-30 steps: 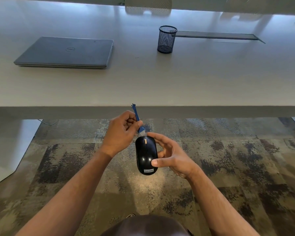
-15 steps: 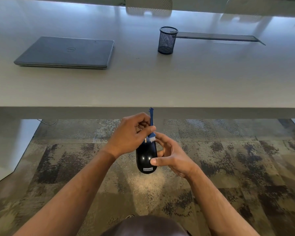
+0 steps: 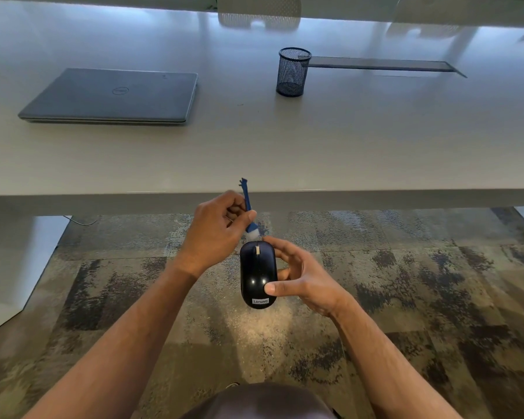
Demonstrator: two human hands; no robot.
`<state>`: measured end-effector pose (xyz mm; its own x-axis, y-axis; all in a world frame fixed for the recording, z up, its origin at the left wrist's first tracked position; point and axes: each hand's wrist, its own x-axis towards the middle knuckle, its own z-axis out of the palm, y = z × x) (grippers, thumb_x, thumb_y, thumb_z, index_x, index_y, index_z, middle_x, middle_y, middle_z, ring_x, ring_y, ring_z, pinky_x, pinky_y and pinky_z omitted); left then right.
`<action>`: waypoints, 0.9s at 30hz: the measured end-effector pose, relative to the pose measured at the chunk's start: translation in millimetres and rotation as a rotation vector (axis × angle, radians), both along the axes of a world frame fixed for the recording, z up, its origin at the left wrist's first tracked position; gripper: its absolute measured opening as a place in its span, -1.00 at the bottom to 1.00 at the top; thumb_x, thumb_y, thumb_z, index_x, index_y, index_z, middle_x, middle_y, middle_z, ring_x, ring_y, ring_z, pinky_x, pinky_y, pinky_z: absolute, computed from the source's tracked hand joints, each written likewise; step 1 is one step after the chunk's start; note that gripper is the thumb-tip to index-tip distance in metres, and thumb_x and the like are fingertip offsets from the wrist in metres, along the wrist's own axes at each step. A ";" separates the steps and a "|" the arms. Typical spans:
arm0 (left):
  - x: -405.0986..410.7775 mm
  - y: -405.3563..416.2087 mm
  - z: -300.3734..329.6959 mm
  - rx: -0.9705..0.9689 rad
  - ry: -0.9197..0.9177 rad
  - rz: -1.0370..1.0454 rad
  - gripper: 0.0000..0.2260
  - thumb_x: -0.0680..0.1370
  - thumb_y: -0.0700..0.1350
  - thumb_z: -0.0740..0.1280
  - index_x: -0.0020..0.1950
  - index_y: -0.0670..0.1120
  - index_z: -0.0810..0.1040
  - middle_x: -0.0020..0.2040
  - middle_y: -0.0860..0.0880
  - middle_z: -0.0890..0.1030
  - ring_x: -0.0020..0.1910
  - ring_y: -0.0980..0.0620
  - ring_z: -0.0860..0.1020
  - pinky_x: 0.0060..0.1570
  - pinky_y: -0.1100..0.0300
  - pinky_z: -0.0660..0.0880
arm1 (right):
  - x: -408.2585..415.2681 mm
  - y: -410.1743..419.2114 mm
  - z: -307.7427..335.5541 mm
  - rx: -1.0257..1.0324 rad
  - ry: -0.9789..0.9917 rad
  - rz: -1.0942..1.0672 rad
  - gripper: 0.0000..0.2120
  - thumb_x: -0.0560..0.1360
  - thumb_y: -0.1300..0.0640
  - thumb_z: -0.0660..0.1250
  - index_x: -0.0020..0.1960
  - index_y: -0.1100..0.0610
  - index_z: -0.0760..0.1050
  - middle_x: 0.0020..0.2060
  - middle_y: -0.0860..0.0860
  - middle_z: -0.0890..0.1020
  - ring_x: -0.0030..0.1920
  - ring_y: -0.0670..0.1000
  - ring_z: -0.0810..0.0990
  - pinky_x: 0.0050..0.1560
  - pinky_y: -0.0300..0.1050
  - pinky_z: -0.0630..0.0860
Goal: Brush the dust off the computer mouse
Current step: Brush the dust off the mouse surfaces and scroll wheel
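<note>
A black computer mouse [image 3: 257, 269] with a white label is held in the air over the carpet, below the desk's front edge. My right hand [image 3: 303, 276] grips it from the right side, thumb on its top near the label. My left hand [image 3: 215, 231] pinches a small blue brush [image 3: 248, 211] between thumb and fingers. The brush's white bristles point down and hover just above the mouse's front end by the scroll wheel. Its blue handle sticks up past the desk edge.
A white desk [image 3: 345, 152] spans the view, with a closed grey laptop [image 3: 112, 96] at the left, a black mesh pen cup [image 3: 293, 71] in the middle and a dark cable slot [image 3: 381, 65] at the right. Patterned carpet [image 3: 421, 282] lies below.
My left hand has swept the brush back to the left and up, off the mouse's front end. The mouse is uncovered again; my right hand holds it in about the same place.
</note>
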<state>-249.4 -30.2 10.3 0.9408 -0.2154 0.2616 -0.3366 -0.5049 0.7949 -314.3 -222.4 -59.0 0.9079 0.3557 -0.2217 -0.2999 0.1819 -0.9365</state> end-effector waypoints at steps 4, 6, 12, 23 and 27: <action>-8.8 -10.5 6.0 -0.049 0.025 -0.140 -0.93 0.52 -0.09 0.41 -0.08 -0.03 0.54 -0.20 0.06 0.59 -0.22 0.13 0.58 -0.15 0.33 0.54 | 1.6 2.9 1.7 0.035 -0.008 -0.002 -0.19 0.29 0.35 0.55 0.48 0.18 0.34 0.40 0.13 0.50 0.19 0.34 0.61 0.22 0.32 0.54; -12.1 -15.7 4.8 0.010 0.024 -0.222 -0.92 0.52 -0.07 0.40 -0.07 -0.04 0.54 -0.20 0.08 0.59 -0.21 0.15 0.58 -0.14 0.32 0.53 | 1.8 3.4 1.9 0.056 -0.003 -0.005 -0.25 0.32 0.38 0.53 0.45 0.20 0.36 0.36 0.19 0.52 0.20 0.35 0.61 0.24 0.29 0.53; -9.8 -19.5 -1.2 0.125 -0.011 -0.177 -0.90 0.53 -0.04 0.39 -0.08 -0.04 0.53 -0.21 0.10 0.57 -0.20 0.16 0.54 -0.17 0.35 0.45 | 0.0 5.8 4.2 0.042 -0.036 -0.011 -0.34 0.33 0.47 0.49 0.38 0.16 0.45 0.30 0.18 0.56 0.11 0.29 0.65 0.22 0.28 0.55; 8.1 2.7 -3.4 0.135 0.036 0.021 -0.93 0.53 -0.08 0.41 -0.09 -0.02 0.54 -0.25 0.10 0.56 -0.30 0.23 0.53 -0.29 0.49 0.42 | -2.0 6.2 2.6 0.030 -0.017 -0.022 -0.26 0.24 0.36 0.56 0.38 0.12 0.45 0.30 0.09 0.58 0.07 0.23 0.68 0.12 0.21 0.61; 5.5 1.6 -1.1 -0.066 0.085 0.008 -0.93 0.51 -0.12 0.43 -0.11 -0.06 0.56 -0.24 0.02 0.62 -0.28 0.16 0.62 -0.22 0.37 0.53 | -1.1 7.2 1.6 0.026 -0.018 -0.021 -0.24 0.24 0.35 0.56 0.40 0.14 0.44 0.32 0.11 0.57 0.08 0.24 0.68 0.14 0.22 0.60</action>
